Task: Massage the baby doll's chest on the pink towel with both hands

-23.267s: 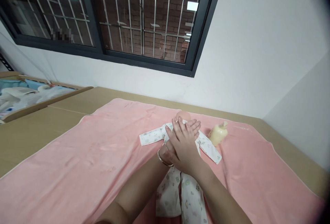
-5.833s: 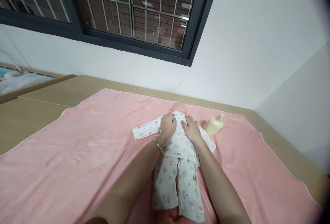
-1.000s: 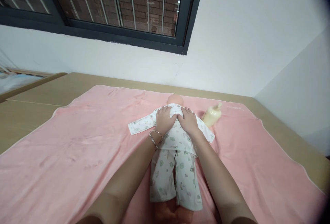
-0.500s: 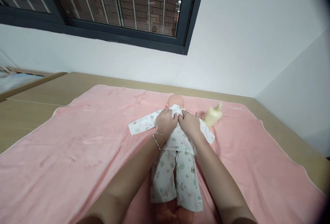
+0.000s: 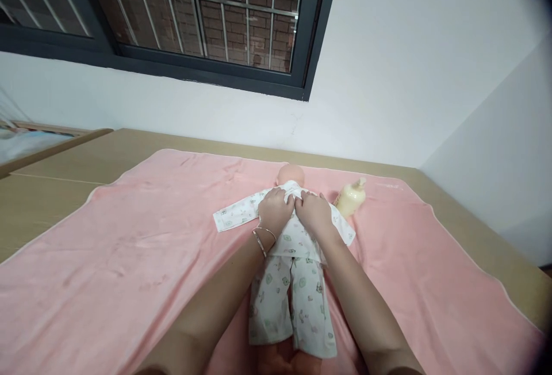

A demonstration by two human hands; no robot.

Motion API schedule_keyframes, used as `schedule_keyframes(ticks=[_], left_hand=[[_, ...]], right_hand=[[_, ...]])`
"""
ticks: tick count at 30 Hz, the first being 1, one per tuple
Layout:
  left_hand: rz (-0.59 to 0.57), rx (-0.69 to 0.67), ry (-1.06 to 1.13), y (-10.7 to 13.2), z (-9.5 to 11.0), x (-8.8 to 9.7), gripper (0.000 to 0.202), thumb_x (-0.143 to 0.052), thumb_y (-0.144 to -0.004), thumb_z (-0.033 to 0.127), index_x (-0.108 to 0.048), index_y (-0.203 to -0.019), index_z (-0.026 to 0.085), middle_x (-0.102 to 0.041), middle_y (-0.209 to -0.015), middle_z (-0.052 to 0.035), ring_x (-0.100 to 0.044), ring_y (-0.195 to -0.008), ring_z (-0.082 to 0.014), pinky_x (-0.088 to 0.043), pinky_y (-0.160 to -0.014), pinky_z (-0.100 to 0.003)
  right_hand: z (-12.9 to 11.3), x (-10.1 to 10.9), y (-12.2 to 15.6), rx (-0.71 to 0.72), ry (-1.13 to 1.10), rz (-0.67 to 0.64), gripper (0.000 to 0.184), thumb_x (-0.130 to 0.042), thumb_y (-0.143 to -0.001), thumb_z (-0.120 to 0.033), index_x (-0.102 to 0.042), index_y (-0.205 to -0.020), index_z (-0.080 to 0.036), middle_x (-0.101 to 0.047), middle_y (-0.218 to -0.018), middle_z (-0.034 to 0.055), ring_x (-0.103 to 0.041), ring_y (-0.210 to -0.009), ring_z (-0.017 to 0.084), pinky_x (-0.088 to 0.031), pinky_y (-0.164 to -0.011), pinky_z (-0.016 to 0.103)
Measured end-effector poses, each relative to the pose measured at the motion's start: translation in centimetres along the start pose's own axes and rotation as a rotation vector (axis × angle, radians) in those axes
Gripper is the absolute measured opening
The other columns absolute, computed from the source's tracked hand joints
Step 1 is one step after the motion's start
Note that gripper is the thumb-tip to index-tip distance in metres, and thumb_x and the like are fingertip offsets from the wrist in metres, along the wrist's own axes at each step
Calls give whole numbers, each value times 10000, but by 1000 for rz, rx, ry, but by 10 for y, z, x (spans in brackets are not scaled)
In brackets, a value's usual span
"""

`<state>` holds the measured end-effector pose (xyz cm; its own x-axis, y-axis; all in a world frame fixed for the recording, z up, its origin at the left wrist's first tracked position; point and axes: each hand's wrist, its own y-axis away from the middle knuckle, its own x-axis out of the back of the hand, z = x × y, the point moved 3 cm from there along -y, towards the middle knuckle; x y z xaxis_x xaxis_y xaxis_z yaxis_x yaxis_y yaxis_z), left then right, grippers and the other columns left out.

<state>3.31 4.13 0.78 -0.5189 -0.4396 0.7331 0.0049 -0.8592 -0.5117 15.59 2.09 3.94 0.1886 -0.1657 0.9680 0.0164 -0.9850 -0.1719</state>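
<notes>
A baby doll [image 5: 297, 243] in a white printed top and trousers lies stretched out, its bald head [image 5: 290, 175] at the far end and no face showing. My left hand [image 5: 275, 209], with a thin bracelet at the wrist, rests on the left of the doll's upper body, fingers laid over the cloth. Beside it, my right hand [image 5: 314, 213] lies flat on the right side, the two thumbs close together at the middle. Both palms are hidden against the top. Just right of the doll's sleeve is a pale yellow pump bottle [image 5: 351, 198], leaning.
A pink blanket [image 5: 142, 248] spreads under the doll, over a wooden surface [image 5: 474, 237]. Behind stand a white wall [image 5: 371, 104] and a dark-framed window [image 5: 207, 70] with bars. Some pale cloth [image 5: 30, 144] lies beyond a wooden edge at far left.
The whole view has shifted slightly, so everything sits a little lower. Both hands stay on the doll's upper body, with hardly any change in their pose.
</notes>
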Motion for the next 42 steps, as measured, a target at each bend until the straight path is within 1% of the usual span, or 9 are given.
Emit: schedule_keyframes(ticks=[3, 6, 8, 10, 14, 19, 21, 26, 42], left_hand=[[-30, 6, -20, -4, -3, -3, 338, -538, -936, 346, -701, -1158, 150, -707, -1274, -157, -621, -1242, -315, -472, -1067, -442], [-86, -44, -3, -8, -5, -8, 454, -557, -930, 354, -629, -1314, 124, -603, -1449, -180, -483, -1416, -354, -349, -1188, -546], [-92, -103, 45, -9, -5, -9, 426, -551, -937, 333, -635, -1316, 157, -611, -1451, -149, -496, -1409, -330, -330, -1204, -553], [-62, -148, 86, -8, -4, -8, 334, -534, -938, 284, -693, -1218, 192, -686, -1347, -120, -580, -1314, -288, -389, -1172, -501], [36, -152, 97, -4, -4, -5, 246, -510, -922, 221, -747, -985, 215, -753, -1124, -108, -654, -1132, -267, -488, -1056, -430], [65, -32, 54, -3, -6, -2, 266, -522, -889, 236, -720, -1057, 177, -731, -1094, -125, -626, -1104, -293, -495, -1006, -417], [44, 9, 42, -4, -6, 0, 286, -522, -886, 253, -708, -1084, 162, -723, -1099, -135, -619, -1109, -303, -486, -1010, -425], [16, 24, 37, -5, -5, 2, 319, -507, -889, 271, -687, -1123, 151, -710, -1119, -149, -602, -1141, -311, -466, -1027, -436], [10, 49, 43, -6, -7, -1, 366, -521, -882, 282, -682, -1181, 143, -697, -1147, -159, -597, -1166, -318, -454, -1057, -454]], right_hand=[[3, -4, -3, -31, -18, 1, 453, -354, -1029, -314, -627, -1323, -107, -657, -1361, 196, -574, -1308, 282, -256, -1179, 443], [12, -15, -11, -35, -90, -33, 562, -336, -1037, -362, -441, -1536, -125, -406, -1618, 166, -343, -1513, 297, -215, -1219, 471], [16, -20, -14, -33, -118, -54, 587, -326, -1042, -366, -370, -1587, -155, -323, -1666, 134, -274, -1548, 295, -213, -1228, 470], [14, -19, -13, -22, -104, -51, 573, -326, -1039, -339, -390, -1581, -164, -368, -1646, 129, -310, -1532, 295, -237, -1220, 459], [-2, -3, -1, -8, -4, 4, 507, -326, -1031, -273, -527, -1469, -116, -579, -1471, 177, -528, -1367, 284, -374, -1107, 385], [-7, 7, 5, -77, -1, 32, 360, -400, -999, -290, -685, -1190, -179, -737, -1186, 135, -669, -1128, 278, -434, -997, 360], [-2, 2, 2, -86, -34, 59, 378, -398, -993, -295, -683, -1208, -174, -710, -1270, 139, -632, -1215, 278, -423, -1028, 353], [10, -18, -8, -77, -103, 59, 542, -363, -1012, -350, -527, -1480, -131, -502, -1559, 132, -412, -1473, 276, -283, -1200, 391], [9, -18, -7, -145, -147, 38, 568, -370, -1008, -369, -495, -1522, -161, -419, -1610, 162, -313, -1522, 343, -242, -1221, 496]])
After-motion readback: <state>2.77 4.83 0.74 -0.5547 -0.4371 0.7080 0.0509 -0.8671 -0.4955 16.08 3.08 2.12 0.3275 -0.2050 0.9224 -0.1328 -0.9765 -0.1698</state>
